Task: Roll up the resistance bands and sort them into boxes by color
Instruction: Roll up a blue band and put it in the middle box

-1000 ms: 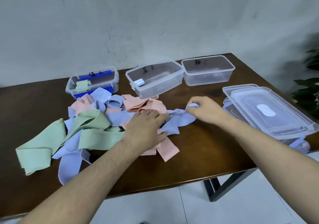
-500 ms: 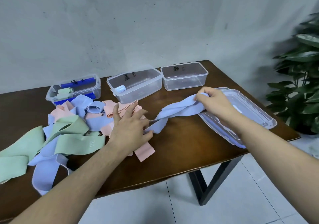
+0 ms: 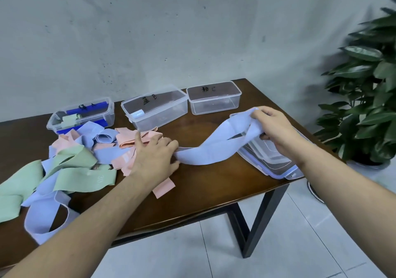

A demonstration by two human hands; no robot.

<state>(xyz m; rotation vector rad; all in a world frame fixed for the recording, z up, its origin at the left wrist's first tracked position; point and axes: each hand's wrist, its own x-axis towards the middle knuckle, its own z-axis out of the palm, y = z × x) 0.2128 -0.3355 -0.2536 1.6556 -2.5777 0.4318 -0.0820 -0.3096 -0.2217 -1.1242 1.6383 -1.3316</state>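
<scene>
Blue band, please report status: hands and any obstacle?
Right hand grips blue band, raised over stacked lids. Left hand presses its other end at the pile. Band unrolled, twisted. Nothing blocking.

A dark wooden table (image 3: 210, 183) on black legs carries everything. Along its far edge stand three clear boxes — the left box (image 3: 82, 115) with blue clips and a green roll inside, the middle box (image 3: 154, 109) holding a pale blue roll, the right box (image 3: 214, 97). At the right edge lies a stack of lids (image 3: 272, 160). The left half is strewn with loose bands — green (image 3: 70, 170), blue (image 3: 46, 215) and pink (image 3: 164, 188) — overlapping in a heap.
</scene>
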